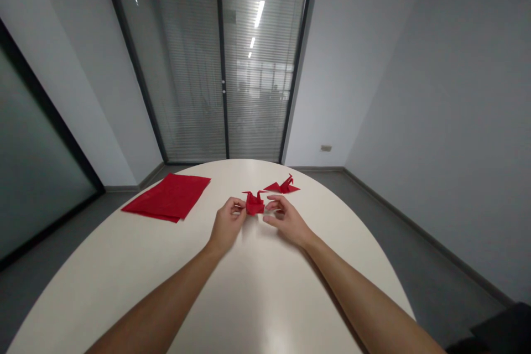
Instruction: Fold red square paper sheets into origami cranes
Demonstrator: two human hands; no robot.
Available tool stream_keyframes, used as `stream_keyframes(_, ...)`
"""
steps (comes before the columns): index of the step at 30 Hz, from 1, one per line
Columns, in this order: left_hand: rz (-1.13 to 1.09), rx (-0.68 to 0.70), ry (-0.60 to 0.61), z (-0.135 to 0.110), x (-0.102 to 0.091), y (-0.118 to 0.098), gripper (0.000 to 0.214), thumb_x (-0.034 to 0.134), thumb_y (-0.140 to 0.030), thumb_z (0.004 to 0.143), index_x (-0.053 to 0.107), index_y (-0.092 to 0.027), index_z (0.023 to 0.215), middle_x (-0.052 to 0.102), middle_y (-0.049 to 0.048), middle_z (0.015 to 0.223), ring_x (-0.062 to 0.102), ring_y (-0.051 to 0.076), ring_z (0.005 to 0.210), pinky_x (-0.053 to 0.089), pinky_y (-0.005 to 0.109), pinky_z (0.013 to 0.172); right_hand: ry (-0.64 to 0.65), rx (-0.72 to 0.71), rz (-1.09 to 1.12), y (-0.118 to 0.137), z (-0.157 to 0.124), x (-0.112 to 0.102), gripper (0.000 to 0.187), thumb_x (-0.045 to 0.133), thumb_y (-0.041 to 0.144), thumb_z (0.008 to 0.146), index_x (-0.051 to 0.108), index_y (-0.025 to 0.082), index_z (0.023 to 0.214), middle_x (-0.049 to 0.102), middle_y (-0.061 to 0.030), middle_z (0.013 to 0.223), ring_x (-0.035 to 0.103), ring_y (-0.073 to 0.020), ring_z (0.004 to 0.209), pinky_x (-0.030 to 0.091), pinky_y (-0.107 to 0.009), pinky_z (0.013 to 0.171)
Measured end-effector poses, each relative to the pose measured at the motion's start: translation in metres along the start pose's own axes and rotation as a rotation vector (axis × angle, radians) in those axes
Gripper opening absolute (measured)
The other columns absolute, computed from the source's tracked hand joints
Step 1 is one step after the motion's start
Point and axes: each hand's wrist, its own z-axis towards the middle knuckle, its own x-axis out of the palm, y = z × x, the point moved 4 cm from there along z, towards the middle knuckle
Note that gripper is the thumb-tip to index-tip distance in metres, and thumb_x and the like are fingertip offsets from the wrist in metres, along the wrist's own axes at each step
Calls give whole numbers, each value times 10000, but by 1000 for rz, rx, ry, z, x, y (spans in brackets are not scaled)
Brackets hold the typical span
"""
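A small folded red paper figure [254, 203] sits between my two hands above the white table [257, 293]. My left hand [227, 224] pinches its left side with thumb and fingers closed. On the figure's right side, my right hand [285, 219] holds it with fingertips pressed together. A finished red paper crane [282, 185] lies on the table just beyond the hands, to the right.
A stack of flat red paper sheets [169, 197] lies at the table's far left. The rounded table edge curves close behind the crane. Glass doors with blinds [219, 61] stand beyond, grey floor around.
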Motion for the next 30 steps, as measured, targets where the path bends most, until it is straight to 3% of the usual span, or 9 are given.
stream_keyframes(3,-99,-67,8,3,3,6,181,655,-324,806,556,-192,881,672,31,882,694,178,823,558,273,701,67,0,98,3,-2,7,624,806,418,750,513,230,1268,707,-31,966,660,-201,937,466,-388,911)
stream_keyframes(9,-167,-112,54,2,10,4,246,688,-331,762,525,-196,887,671,17,851,684,155,745,526,249,653,-4,-13,103,7,-1,8,507,768,386,791,549,198,1208,674,36,722,625,-165,697,449,-349,804)
stream_keyframes(14,-162,-142,86,1,10,5,269,684,-310,745,510,-201,918,673,0,812,658,132,673,484,231,620,-40,-1,88,6,0,7,489,776,376,777,566,196,1180,688,28,713,621,-166,683,432,-332,761)
stream_keyframes(19,-195,-168,90,3,11,12,298,695,-341,743,501,-206,923,686,12,808,683,159,744,521,276,706,-22,-18,97,4,0,8,483,774,373,774,569,204,1177,745,-25,872,663,-184,785,436,-320,752)
stream_keyframes(24,-183,-148,122,2,12,13,294,698,-337,771,529,-200,968,710,45,897,690,160,790,536,288,740,-30,-37,81,0,1,7,416,744,336,782,570,201,1135,727,-11,834,654,-177,748,445,-305,714)
stream_keyframes(27,-149,-130,112,2,10,15,279,690,-313,780,549,-194,989,714,72,988,686,154,790,548,292,734,-108,-55,21,-6,3,-2,254,697,321,795,585,197,985,712,-29,847,656,-185,768,457,-297,698)
stream_keyframes(30,-116,-128,75,2,7,17,268,681,-286,773,560,-186,991,708,73,986,673,142,768,553,290,729,-221,-40,-29,-10,3,-19,242,673,316,772,553,204,949,671,-12,794,631,-180,710,464,-290,657)
